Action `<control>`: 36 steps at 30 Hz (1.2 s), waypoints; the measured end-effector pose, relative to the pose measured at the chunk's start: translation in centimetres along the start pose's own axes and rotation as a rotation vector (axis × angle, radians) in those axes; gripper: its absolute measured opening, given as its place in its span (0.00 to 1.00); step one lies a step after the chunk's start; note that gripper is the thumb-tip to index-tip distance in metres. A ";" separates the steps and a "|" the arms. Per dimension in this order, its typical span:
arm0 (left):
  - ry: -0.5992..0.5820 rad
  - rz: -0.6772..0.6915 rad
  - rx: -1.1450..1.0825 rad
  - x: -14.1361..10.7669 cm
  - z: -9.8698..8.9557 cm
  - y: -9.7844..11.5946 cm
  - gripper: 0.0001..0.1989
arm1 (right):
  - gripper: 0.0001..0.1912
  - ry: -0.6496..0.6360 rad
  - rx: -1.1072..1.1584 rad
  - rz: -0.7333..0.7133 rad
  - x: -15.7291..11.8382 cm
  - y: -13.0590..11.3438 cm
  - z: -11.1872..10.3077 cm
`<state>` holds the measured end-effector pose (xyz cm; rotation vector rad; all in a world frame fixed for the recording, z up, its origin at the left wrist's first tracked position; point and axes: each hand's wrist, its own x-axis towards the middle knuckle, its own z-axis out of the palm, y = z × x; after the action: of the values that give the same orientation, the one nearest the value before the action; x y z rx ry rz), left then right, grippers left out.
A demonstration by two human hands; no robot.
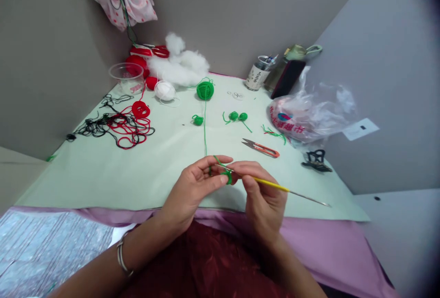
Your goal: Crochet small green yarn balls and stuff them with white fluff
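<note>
Between the fingers of my left hand [195,181] is a small green crochet piece [228,178], pinched by thumb and fingers. My right hand [263,192] grips a crochet hook [271,183] with a yellow handle; its front tip is at the green piece, and its thin metal rear end points right. A strand of green yarn [205,128] runs from the green yarn ball [205,90] down to my left fingers. Beyond my hands lie a small green crocheted piece [198,120] and a pair of little green balls [238,116] with loose tails.
Orange thread snips [261,148] lie right of centre, near a plastic bag [299,114] and a black claw clip [316,160]. Tangled black and red yarn [127,126] spreads at left. White stuffing [180,62], a white yarn ball [165,91] and a clear cup [127,78] stand behind.
</note>
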<state>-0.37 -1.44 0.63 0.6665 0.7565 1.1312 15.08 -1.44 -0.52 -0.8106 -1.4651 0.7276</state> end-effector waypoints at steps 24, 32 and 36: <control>0.032 0.056 0.105 -0.2 -0.2 0.0 0.14 | 0.14 -0.165 -0.345 -0.360 -0.8 -0.3 -1.7; 0.013 -0.143 -0.133 -0.1 0.0 0.0 0.18 | 0.22 -0.112 -0.669 -0.478 -1.9 1.0 -1.0; 0.044 -0.163 -0.142 0.2 -0.5 0.2 0.18 | 0.13 0.011 -0.318 -0.201 -1.2 0.5 -0.8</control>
<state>-0.83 -1.18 0.43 0.4538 0.7469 1.0424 15.90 -2.20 -1.55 -0.8881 -1.6486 0.3417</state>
